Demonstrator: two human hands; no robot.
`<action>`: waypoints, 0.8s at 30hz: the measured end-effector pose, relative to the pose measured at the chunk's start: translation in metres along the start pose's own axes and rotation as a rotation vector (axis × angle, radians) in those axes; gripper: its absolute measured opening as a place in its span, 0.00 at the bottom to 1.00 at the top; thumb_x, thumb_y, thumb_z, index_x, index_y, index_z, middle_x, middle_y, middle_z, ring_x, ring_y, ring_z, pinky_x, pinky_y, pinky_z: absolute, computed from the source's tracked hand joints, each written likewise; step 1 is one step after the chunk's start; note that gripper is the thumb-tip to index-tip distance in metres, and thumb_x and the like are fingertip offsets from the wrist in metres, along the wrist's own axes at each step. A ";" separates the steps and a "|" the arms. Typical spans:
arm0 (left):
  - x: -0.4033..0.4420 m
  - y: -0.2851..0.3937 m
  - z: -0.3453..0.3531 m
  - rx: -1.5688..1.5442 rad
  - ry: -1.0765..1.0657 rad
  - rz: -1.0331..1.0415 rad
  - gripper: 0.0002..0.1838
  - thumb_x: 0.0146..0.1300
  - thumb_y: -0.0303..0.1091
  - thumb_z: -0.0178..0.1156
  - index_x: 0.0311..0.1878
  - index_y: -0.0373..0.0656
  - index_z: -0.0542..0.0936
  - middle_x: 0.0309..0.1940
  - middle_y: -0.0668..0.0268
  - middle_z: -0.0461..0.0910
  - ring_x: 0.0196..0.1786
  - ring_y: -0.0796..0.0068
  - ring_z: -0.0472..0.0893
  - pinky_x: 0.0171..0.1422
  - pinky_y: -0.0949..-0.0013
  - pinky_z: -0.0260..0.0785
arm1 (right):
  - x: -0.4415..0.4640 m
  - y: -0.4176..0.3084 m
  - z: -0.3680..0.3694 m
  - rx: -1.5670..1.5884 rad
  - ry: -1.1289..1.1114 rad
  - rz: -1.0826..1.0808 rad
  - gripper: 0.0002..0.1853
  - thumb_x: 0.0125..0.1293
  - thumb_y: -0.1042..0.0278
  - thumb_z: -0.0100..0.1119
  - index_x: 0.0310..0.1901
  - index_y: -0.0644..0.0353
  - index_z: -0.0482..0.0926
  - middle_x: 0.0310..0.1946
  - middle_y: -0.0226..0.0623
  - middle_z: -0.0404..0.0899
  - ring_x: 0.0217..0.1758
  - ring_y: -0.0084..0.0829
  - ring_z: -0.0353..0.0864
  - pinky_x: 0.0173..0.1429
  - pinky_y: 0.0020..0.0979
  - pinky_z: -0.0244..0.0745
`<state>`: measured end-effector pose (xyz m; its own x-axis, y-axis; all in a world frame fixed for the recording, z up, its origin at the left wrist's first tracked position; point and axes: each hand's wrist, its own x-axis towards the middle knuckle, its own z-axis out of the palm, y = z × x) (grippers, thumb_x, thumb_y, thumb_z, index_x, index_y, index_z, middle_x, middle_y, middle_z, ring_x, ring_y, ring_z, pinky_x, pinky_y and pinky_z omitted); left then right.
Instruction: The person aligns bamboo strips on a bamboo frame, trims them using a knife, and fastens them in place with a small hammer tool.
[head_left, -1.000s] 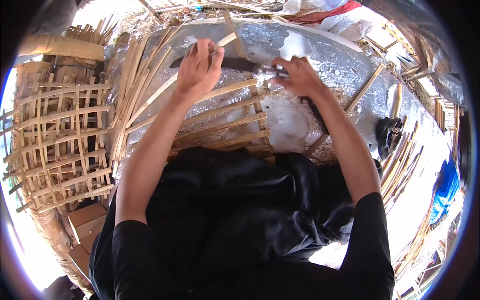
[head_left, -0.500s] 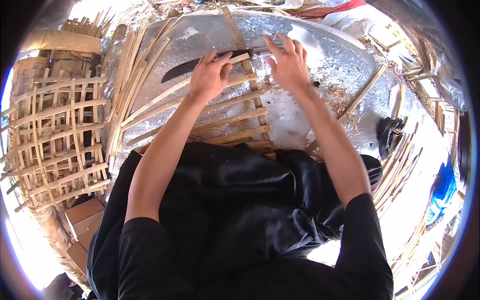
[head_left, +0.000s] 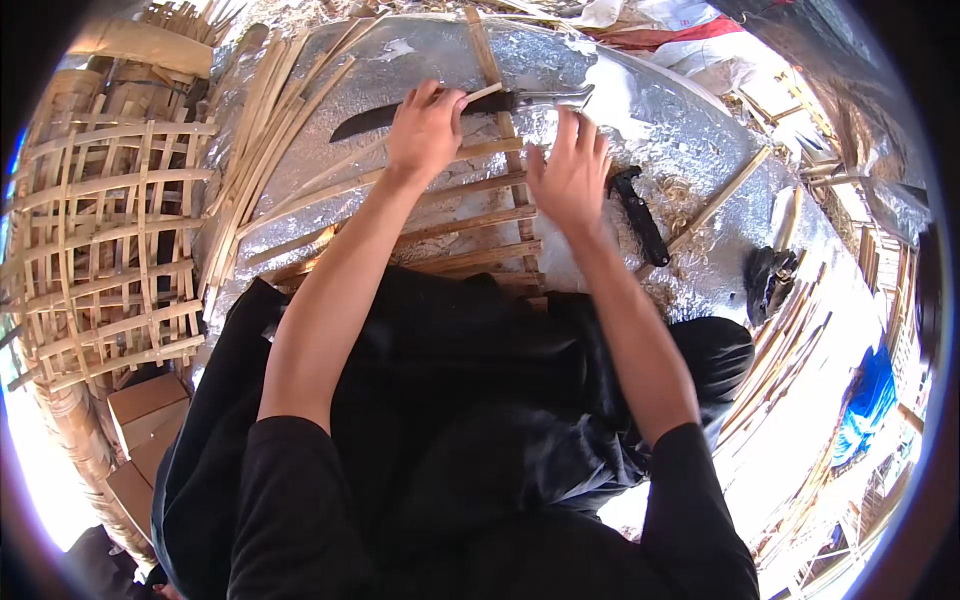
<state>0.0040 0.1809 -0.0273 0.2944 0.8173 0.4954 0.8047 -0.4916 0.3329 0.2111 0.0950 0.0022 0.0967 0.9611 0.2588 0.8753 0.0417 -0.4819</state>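
My left hand is closed around a bamboo strip, whose pale end sticks out to the right of the thumb. Behind that hand lies a machete, its dark blade pointing left and its shiny handle to the right. My right hand hovers with fingers stretched out and nothing in them, just below the machete's handle. Several bamboo slats lie side by side below my hands, their right ends along a crosswise bamboo strip. Part of the held strip is hidden by my left hand.
A black tool lies right of my right hand, beside shavings and a slanting stick. Long bamboo strips are heaped at left, next to a woven bamboo lattice. Cardboard boxes stand lower left.
My right hand has moved down and slightly left, away from the machete's handle, uncovering the black tool. My left hand has shifted slightly right and up with the bamboo strip. The view has shifted a little.
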 end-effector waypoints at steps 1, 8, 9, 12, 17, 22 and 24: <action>-0.001 0.002 -0.003 0.018 -0.040 -0.027 0.07 0.73 0.31 0.63 0.50 0.43 0.84 0.41 0.59 0.84 0.42 0.53 0.86 0.50 0.52 0.80 | 0.021 0.008 0.007 -0.078 0.115 -0.154 0.31 0.70 0.62 0.64 0.72 0.60 0.69 0.64 0.58 0.72 0.67 0.60 0.72 0.70 0.61 0.66; -0.017 0.029 -0.014 -0.005 -0.414 -0.107 0.19 0.65 0.45 0.67 0.51 0.42 0.80 0.41 0.56 0.88 0.40 0.53 0.89 0.53 0.49 0.82 | 0.079 0.063 0.033 -0.267 -0.187 -0.278 0.16 0.76 0.65 0.58 0.62 0.52 0.75 0.58 0.50 0.77 0.62 0.54 0.79 0.68 0.64 0.65; -0.017 0.025 -0.014 0.026 -0.387 -0.034 0.23 0.60 0.51 0.71 0.50 0.43 0.82 0.40 0.56 0.89 0.39 0.55 0.90 0.52 0.49 0.83 | 0.075 0.068 0.019 -0.250 -0.190 -0.198 0.15 0.77 0.65 0.58 0.62 0.52 0.75 0.57 0.50 0.77 0.61 0.54 0.80 0.67 0.64 0.66; -0.012 0.021 -0.019 -0.052 -0.483 -0.080 0.24 0.58 0.49 0.74 0.52 0.45 0.82 0.39 0.55 0.90 0.41 0.55 0.91 0.51 0.54 0.84 | 0.054 0.089 -0.010 -0.227 -0.126 0.053 0.14 0.77 0.64 0.59 0.60 0.53 0.76 0.56 0.49 0.78 0.59 0.53 0.81 0.64 0.66 0.67; -0.008 0.029 -0.029 -0.053 -0.359 0.002 0.23 0.56 0.50 0.74 0.49 0.46 0.84 0.39 0.61 0.90 0.37 0.57 0.89 0.50 0.55 0.81 | 0.044 0.121 -0.030 -0.248 -0.097 0.154 0.14 0.77 0.63 0.60 0.60 0.52 0.78 0.57 0.47 0.78 0.61 0.52 0.80 0.63 0.65 0.68; -0.017 0.027 -0.022 -0.117 -0.210 0.093 0.18 0.56 0.44 0.74 0.47 0.48 0.83 0.37 0.63 0.88 0.35 0.57 0.88 0.48 0.53 0.77 | 0.045 0.077 -0.003 -0.239 -0.208 -0.171 0.17 0.75 0.67 0.60 0.62 0.45 0.80 0.61 0.40 0.77 0.64 0.51 0.78 0.70 0.62 0.65; -0.022 0.027 -0.017 -0.117 -0.196 0.091 0.16 0.57 0.43 0.73 0.46 0.48 0.83 0.36 0.64 0.88 0.35 0.57 0.87 0.47 0.53 0.77 | 0.052 0.060 0.019 -0.165 -0.177 -0.253 0.18 0.74 0.67 0.61 0.63 0.44 0.81 0.61 0.36 0.77 0.67 0.49 0.76 0.72 0.62 0.63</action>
<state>0.0106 0.1446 -0.0155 0.4668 0.8050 0.3661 0.7085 -0.5881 0.3900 0.2594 0.1530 -0.0289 -0.2044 0.9589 0.1968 0.9272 0.2541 -0.2753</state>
